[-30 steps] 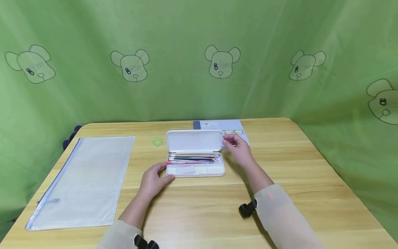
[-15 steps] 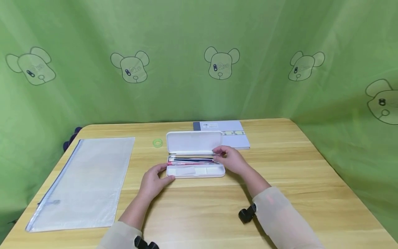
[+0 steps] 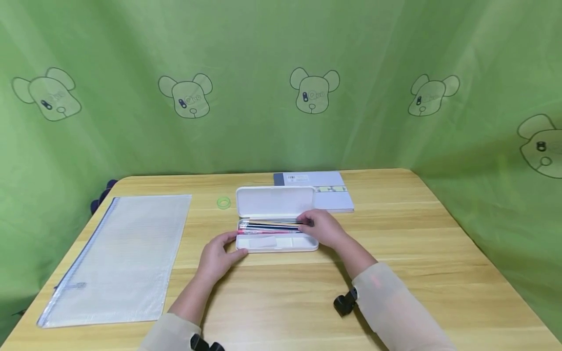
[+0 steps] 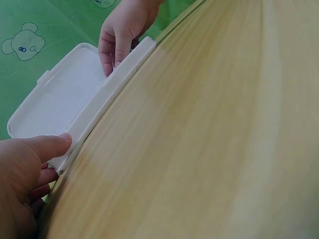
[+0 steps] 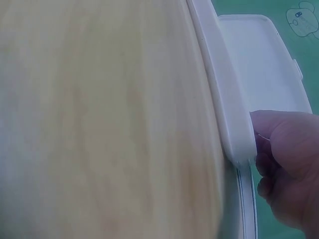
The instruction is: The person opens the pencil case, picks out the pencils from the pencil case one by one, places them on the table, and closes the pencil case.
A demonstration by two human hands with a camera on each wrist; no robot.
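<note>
At eight o'clock my left hand (image 3: 218, 257) grips the case (image 3: 300, 242); my right hand (image 3: 323, 229) pinches pencils (image 3: 273, 226): a loose pinch may drop some.

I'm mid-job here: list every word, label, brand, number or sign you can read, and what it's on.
Nothing reads for certain.
Green fabric curtain: lettering on the outlined bear faces, too faint.
Pale-blue rectangular notebook: white barcode label, its print too small.
Slim pink and dark pencils in the open white rectangular pencil case: any print too small to tell.
</note>
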